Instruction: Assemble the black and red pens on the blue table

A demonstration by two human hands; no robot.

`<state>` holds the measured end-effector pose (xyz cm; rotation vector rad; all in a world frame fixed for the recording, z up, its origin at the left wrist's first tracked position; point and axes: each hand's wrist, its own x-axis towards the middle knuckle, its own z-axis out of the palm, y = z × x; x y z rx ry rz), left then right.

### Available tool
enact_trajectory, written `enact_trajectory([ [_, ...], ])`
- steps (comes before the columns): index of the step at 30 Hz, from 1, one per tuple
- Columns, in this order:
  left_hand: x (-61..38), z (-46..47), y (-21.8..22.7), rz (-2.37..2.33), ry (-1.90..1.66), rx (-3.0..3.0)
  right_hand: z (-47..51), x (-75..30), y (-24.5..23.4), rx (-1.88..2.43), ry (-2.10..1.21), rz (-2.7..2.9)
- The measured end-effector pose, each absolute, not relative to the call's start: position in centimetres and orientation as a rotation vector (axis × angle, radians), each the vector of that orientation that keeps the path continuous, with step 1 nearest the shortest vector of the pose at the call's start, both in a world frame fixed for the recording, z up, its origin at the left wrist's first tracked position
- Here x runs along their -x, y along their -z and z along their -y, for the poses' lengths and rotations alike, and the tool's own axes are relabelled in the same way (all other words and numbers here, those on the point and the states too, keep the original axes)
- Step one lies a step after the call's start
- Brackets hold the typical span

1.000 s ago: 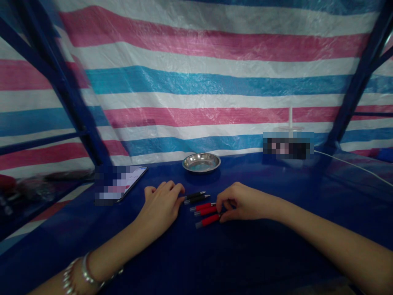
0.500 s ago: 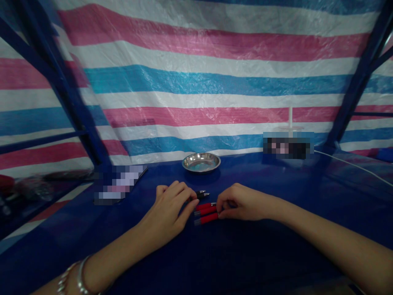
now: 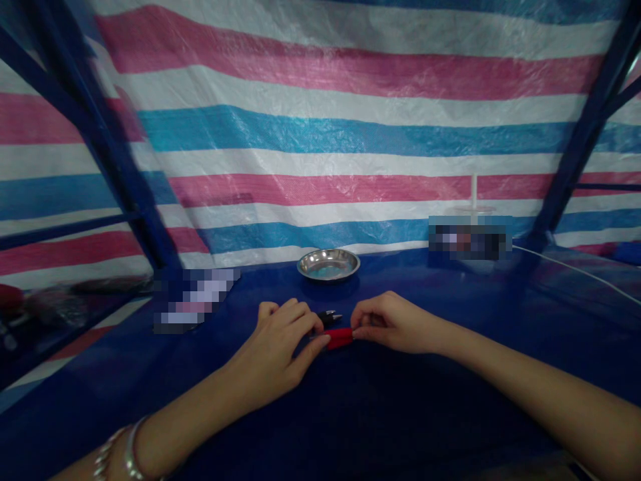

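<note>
Several red pens [image 3: 339, 338] lie bunched side by side on the blue tabletop [image 3: 320, 414]. My left hand [image 3: 283, 341] has its thumb and fingers closed around their left ends, and those ends are hidden. At the other end, my right hand [image 3: 388, 322] pinches the pens near their tips. Just beyond the red bunch, black pens [image 3: 328, 318] with silver tips lie close together, partly covered by the left hand's fingers. A bracelet [image 3: 131, 449] circles my left wrist.
A shiny metal dish [image 3: 328, 278] stands behind the pens near the striped sheet [image 3: 350, 140]. To the left lies a flat, blurred-out object [image 3: 197, 304]. Back right is another blurred item [image 3: 468, 238], with a white cable [image 3: 575, 266] beside it.
The red pens, earlier spread apart in a row, are now pressed together a little farther from me. My left thumb has closed over their left ends, and my right hand has shifted slightly away.
</note>
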<state>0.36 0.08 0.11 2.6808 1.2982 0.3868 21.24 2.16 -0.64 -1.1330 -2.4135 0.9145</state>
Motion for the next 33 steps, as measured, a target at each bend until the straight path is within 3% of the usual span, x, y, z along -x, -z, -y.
enact_trajectory([
  [23, -0.04, -0.24, 0.19, -1.375, -0.541, -2.781, -2.15, -21.25, -0.03, 1.028, -0.791, 2.495],
  [33, -0.27, -0.2, 0.03, -1.394, -0.437, -2.756, -2.15, -21.21, 0.43, 1.099, -0.919, 2.328],
])
